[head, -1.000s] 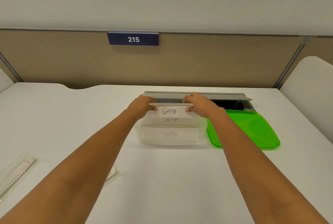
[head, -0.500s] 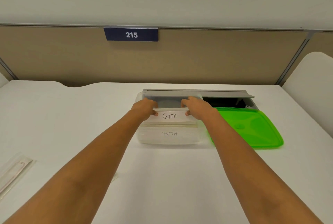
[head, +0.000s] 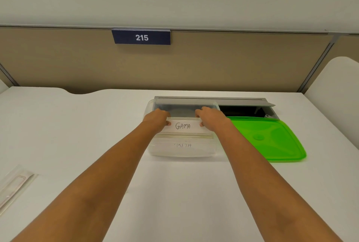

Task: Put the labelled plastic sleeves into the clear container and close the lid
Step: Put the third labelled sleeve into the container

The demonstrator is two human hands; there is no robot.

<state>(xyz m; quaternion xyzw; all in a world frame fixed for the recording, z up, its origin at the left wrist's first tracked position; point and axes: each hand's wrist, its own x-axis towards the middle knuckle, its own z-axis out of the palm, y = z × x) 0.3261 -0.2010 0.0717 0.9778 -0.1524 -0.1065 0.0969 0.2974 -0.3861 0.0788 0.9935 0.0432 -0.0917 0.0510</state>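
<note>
Both hands reach forward over the white bench (head: 77,134) to the clear container (head: 182,151), which stands at about 12 o'clock from the person, just in front of a grey cable hatch (head: 213,100) set into the bench top. The left hand (head: 156,120) pinches the left upper corner of a plastic sleeve labelled "GAMA" (head: 183,127), thumb on its near face and fingers curled over the top edge. The right hand (head: 210,118) grips the right upper corner in the same way. The sleeve stands upright and is partly down inside the container, its label facing the person.

In front of it, through the container's near wall, another sleeve (head: 182,145) shows with handwriting that cannot be read clearly.

The green lid (head: 268,140) lies flat on the bench at 3 o'clock of the container, just beside it, its far edge overlapping the open dark part of the hatch.

At 8 o'clock, near the bench's left edge and well apart from the container, lies one more clear sleeve (head: 13,187). A dark plate reading "215" (head: 141,37) hangs on the partition at 12 o'clock.
</note>
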